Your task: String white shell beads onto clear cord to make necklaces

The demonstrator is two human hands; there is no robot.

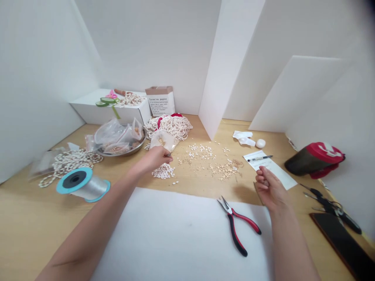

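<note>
My left hand [159, 158] reaches forward over a heap of small white shells [163, 171], its fingers pinched together. Something small shows at its fingertips, too small to name. Just behind it lies a clear bag [165, 140] with small gold-coloured bits. My right hand [271, 186] is raised at the right with fingers curled and pinched; what they hold, if anything, cannot be made out. Between the hands, loose white pieces [202, 150] and small starfish-shaped pieces [223, 170] are scattered. Pliers [231, 212] with red and black handles lie spread on the white sheet [172, 234].
At left stand a spool of clear line [93, 186], shell strands [73, 160] and a metal bowl [124, 153] of bags. Behind are more strands [175, 127] and a white box [117, 115]. Paper with a pen [259, 158], a dark-and-red cylinder [307, 160], scissors [328, 203] and a phone [336, 238] lie right.
</note>
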